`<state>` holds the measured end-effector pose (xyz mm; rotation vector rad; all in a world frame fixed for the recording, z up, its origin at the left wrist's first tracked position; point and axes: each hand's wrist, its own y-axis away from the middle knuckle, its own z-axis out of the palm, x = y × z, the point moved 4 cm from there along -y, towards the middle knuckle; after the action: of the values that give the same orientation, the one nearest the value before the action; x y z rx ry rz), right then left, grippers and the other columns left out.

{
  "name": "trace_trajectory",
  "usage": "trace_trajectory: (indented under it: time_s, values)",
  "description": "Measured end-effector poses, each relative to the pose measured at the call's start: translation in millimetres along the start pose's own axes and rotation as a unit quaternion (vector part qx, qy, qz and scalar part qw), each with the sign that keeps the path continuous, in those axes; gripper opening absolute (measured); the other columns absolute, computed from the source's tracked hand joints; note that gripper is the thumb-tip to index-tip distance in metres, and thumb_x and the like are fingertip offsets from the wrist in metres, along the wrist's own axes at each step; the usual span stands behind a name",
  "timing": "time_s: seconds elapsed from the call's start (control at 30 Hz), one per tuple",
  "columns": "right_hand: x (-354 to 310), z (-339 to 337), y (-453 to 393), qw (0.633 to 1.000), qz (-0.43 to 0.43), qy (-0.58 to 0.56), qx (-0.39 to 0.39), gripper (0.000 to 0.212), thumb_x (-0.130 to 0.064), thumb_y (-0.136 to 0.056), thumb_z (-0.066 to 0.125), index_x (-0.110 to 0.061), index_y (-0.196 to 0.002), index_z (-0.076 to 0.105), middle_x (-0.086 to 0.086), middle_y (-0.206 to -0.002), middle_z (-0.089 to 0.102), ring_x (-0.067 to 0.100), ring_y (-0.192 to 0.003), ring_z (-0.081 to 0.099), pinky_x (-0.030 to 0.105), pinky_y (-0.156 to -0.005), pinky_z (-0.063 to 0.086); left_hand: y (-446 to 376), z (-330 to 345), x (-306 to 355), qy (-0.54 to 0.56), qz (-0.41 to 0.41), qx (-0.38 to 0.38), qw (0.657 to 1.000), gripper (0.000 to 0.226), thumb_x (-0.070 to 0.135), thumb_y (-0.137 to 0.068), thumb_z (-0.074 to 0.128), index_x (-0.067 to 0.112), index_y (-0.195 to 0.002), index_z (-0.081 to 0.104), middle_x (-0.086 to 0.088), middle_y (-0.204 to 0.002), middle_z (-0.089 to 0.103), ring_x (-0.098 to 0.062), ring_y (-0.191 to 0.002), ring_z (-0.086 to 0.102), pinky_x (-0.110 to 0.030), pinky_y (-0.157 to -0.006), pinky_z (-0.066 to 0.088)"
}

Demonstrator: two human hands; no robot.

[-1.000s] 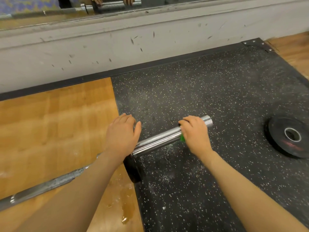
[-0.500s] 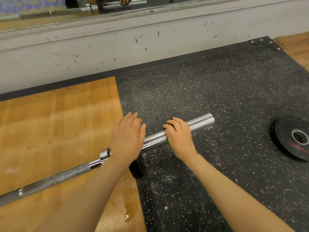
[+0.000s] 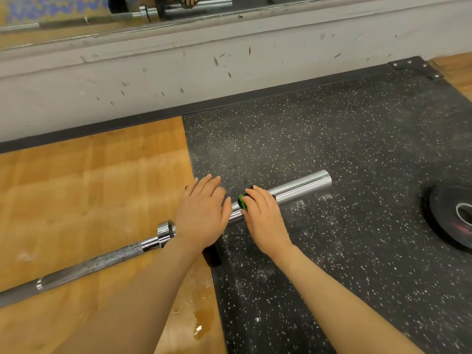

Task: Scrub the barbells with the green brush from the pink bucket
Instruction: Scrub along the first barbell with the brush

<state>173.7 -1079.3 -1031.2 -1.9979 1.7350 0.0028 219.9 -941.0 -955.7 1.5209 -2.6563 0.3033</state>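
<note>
1. Barbell (image 3: 293, 190): lying on the floor, running from lower left to upper right; shiny end sleeve over the black speckled mat (image 3: 357, 162), duller, pitted shaft (image 3: 97, 264) over the wood floor (image 3: 89, 187), chrome collar (image 3: 166, 232) between them.
2. Green brush (image 3: 242, 203): pressed on the sleeve, mostly hidden under the fingers; only a green edge showing.
3. Right hand (image 3: 263, 215): curled over the brush, gripping it against the top of the sleeve.
4. Left hand (image 3: 201, 215): laid flat, fingers straight and together, resting on the sleeve near the collar; nothing grasped.
5. Small black disc (image 3: 212, 256): on the bar beneath the left wrist, largely hidden.
6. White dust and flecks: scattered on the mat beside and under the sleeve.
7. Wet patch (image 3: 201, 318): on the wood near the mat edge, between the forearms.
8. Black weight plate (image 3: 444, 223): flat on the mat, well apart to the right, partly cut off by the frame.
9. Scuffed grey wall base (image 3: 229, 72): behind the mat; mirror (image 3: 76, 19) above it reflecting the bar.
</note>
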Motion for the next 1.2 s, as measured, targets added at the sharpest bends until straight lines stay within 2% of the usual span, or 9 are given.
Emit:
trace_trajectory:
  time_s: [0.17,0.27,0.4,0.6,0.7,0.8,0.87,1.03,1.2]
  values:
    - [12,1,-13,0.998,-0.053,0.027,-0.007,0.033,-0.012,-0.090,0.064,-0.006,-0.122,0.059,0.013,-0.124,0.059,0.034,-0.122,0.050,0.046,-0.108,0.037,-15,1,-11,0.010,-0.024,-0.016,1.000,0.053,0.038,-0.092,0.027,0.010,-0.096,0.072,-0.010,-0.119,0.066,-0.027,-0.120,0.056,-0.042,-0.104,0.039]
    - [39,-13,-15,0.999,-0.011,0.050,0.018,0.043,-0.009,-0.082,0.071,-0.005,-0.124,0.061,0.015,-0.122,0.061,0.036,-0.117,0.054,0.046,-0.107,0.037,-18,1,-14,0.020,-0.033,-0.026,0.999,0.055,0.039,-0.092,0.025,0.011,-0.100,0.072,-0.010,-0.123,0.064,-0.026,-0.123,0.054,-0.040,-0.106,0.036]
    - [89,-35,-13,0.994,0.078,0.065,0.027,0.036,-0.013,-0.088,0.058,-0.003,-0.122,0.062,0.018,-0.124,0.060,0.039,-0.118,0.053,0.048,-0.104,0.039,-21,2,-18,0.033,-0.042,-0.038,0.998,0.048,0.036,-0.093,0.031,0.012,-0.105,0.071,-0.008,-0.130,0.061,-0.024,-0.129,0.048,-0.037,-0.110,0.029]
    - [119,-43,-23,0.990,0.120,0.056,0.042,0.036,-0.017,-0.099,0.038,0.004,-0.118,0.059,0.020,-0.120,0.057,0.039,-0.115,0.049,0.053,-0.097,0.044,-29,3,-24,0.042,-0.041,-0.049,0.997,0.049,0.037,-0.093,0.031,0.011,-0.104,0.071,-0.008,-0.129,0.061,-0.024,-0.129,0.047,-0.038,-0.109,0.030]
    - [92,-32,-25,0.994,0.091,0.047,0.037,0.029,-0.005,-0.093,0.051,0.004,-0.120,0.060,0.021,-0.123,0.059,0.042,-0.122,0.048,0.051,-0.107,0.037,-34,2,-26,0.041,-0.038,-0.051,0.997,0.046,0.036,-0.093,0.032,0.012,-0.099,0.071,-0.006,-0.121,0.065,-0.024,-0.126,0.051,-0.037,-0.107,0.033]
    - [53,-12,-21,0.999,0.018,0.021,0.023,0.040,0.002,-0.083,0.065,0.000,-0.123,0.061,0.021,-0.125,0.059,0.041,-0.123,0.047,0.049,-0.108,0.034,-37,-1,-27,0.041,-0.037,-0.053,0.997,0.043,0.034,-0.096,0.034,0.011,-0.091,0.070,-0.005,-0.112,0.068,-0.024,-0.121,0.054,-0.035,-0.105,0.035]
    - [42,-6,-20,0.999,0.002,0.016,0.031,0.044,0.003,-0.080,0.068,-0.004,-0.124,0.061,0.019,-0.124,0.058,0.039,-0.123,0.045,0.053,-0.107,0.036,-38,-4,-26,0.033,-0.030,-0.044,0.998,0.047,0.035,-0.094,0.031,0.010,-0.082,0.070,-0.005,-0.100,0.071,-0.024,-0.110,0.060,-0.033,-0.101,0.038]
    - [60,-19,-22,0.997,0.019,0.070,0.011,0.049,-0.006,-0.078,0.072,-0.018,-0.124,0.061,0.009,-0.127,0.058,0.030,-0.126,0.046,0.057,-0.113,0.016,-42,-3,-28,0.031,-0.024,-0.048,0.998,0.053,0.038,-0.092,0.023,0.010,-0.073,0.065,-0.003,-0.086,0.069,-0.022,-0.095,0.062,-0.031,-0.099,0.039]
    - [114,-40,-25,0.995,0.067,0.064,0.019,0.031,-0.010,-0.093,0.052,-0.009,-0.124,0.060,0.017,-0.125,0.056,0.037,-0.119,0.047,0.058,-0.102,0.039,-45,-2,-32,0.035,-0.029,-0.043,0.998,0.055,0.040,-0.092,0.025,0.010,-0.081,0.070,-0.007,-0.101,0.070,-0.025,-0.106,0.059,-0.036,-0.094,0.041]
